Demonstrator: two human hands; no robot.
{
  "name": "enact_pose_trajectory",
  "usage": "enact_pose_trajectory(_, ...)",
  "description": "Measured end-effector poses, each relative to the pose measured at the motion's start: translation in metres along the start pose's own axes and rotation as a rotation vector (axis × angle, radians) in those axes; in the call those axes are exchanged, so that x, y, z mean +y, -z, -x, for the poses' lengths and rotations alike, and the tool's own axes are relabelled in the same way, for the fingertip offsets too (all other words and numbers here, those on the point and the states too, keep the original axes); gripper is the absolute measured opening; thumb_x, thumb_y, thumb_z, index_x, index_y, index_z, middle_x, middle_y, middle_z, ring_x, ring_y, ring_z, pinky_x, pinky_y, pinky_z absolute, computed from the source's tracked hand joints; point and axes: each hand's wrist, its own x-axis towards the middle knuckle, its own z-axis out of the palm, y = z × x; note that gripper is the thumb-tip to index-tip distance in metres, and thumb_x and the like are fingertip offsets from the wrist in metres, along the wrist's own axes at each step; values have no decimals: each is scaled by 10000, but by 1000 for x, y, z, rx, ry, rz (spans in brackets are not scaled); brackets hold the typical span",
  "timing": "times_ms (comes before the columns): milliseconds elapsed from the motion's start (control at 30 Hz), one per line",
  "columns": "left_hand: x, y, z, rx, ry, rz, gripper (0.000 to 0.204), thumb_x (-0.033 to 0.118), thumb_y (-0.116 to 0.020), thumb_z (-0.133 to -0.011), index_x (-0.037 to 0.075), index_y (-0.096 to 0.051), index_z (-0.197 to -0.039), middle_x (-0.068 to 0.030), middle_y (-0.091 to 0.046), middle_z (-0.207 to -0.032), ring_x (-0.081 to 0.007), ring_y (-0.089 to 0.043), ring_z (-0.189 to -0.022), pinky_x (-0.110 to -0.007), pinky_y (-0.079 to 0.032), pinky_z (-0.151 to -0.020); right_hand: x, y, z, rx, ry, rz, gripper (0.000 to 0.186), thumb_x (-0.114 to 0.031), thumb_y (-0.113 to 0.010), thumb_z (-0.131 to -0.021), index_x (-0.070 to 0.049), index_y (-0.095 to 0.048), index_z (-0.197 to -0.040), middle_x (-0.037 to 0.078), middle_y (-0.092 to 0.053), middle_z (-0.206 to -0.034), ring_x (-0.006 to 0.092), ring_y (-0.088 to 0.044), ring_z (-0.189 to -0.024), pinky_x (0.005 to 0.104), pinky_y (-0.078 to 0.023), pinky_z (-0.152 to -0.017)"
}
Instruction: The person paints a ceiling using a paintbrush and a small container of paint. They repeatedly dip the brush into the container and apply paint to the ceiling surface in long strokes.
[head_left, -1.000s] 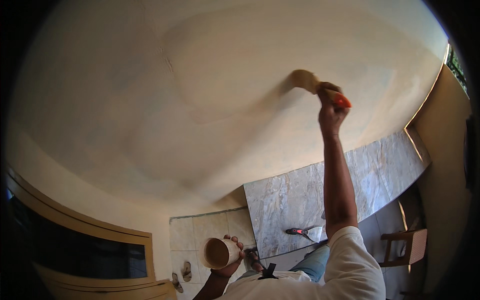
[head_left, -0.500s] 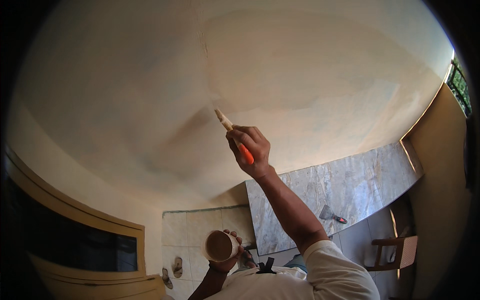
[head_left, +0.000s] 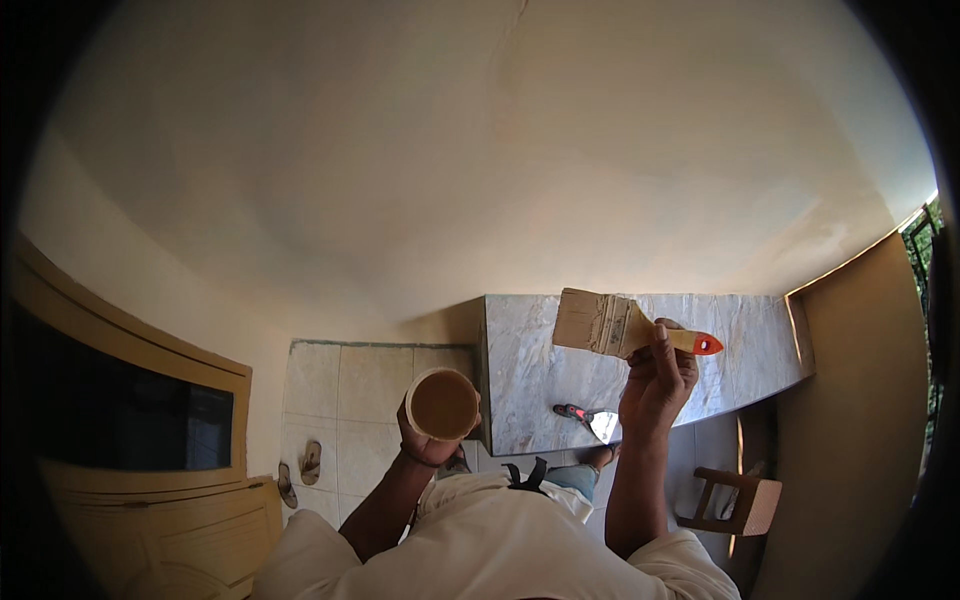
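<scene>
I see the right hand withdrawn from the wall, gripping the paintbrush over the wall-side edge of the stone slab; the left hand grips the cup off the slab's left edge. Brushing appears paused.

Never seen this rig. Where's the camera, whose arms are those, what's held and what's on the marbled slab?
There's no robot: the arms belong to a person working bare-handed. Every picture comes from one fisheye camera worn on the left side of that person's head, looking down, so straight edges bend toward the rim. Picture left is the person's left.

The left hand holds a cup of brownish material. The right hand holds a wide, flat paintbrush by its handle, bristles pointing left. On the marbled slab lies a scraper with a black-and-red handle. Beyond is a pale wall.
</scene>
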Motion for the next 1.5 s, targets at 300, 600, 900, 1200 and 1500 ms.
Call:
enact_pose_trajectory(300,-18,-22,-44,-15,47,121,504,405,-508,-1065,-7,-618,-1333,-158,-670,-1331,-303,-612,-1268,-494,-450,-1118,-53,-58,67,-434,389,386,282,-10,-805,-849,83,-670,-1078,157,-707,-1003,214,-706,-880,333,-576,-829)
enact_pose_trajectory(600,-20,-15,-48,93,42,50,528,440,-505,-1053,19,-612,-1354,-158,-674,-1322,-323,-630,-1240,-506,-462,-1096,-24,-69,66,-722,476,776,204,20,-830,-817,9,-718,-988,99,-741,-901,172,-703,-745,298,-538,-629)
enact_pose_trajectory(900,-16,-31,-45,125,-70,9,431,332,-533,-1062,-31,-615,-1279,-190,-700,-1222,-304,-674,-1165,-454,-515,-1057,1,-76,69,-777,403,925,152,-36,-831,-841,-27,-728,-951,90,-745,-886,164,-725,-734,294,-567,-644)
enact_pose_trajectory(1200,-16,-35,-42,123,-54,8,403,325,-543,-1060,-14,-620,-1266,-176,-706,-1195,-289,-684,-1140,-434,-530,-1035,15,-66,68,-825,373,902,143,-58,-826,-853,-22,-722,-943,97,-750,-902,179,-734,-730,303,-578,-653)
enact_pose_trajectory(1500,-18,-22,-42,142,-64,25,400,312,-566,-1049,-25,-640,-1250,-188,-701,-1227,-298,-675,-1167,-447,-521,-1058,-5,-61,66,-471,201,718,173,-6,-825,-838,35,-724,-971,82,-734,-884,95,-641,-695,232,-481,-616)
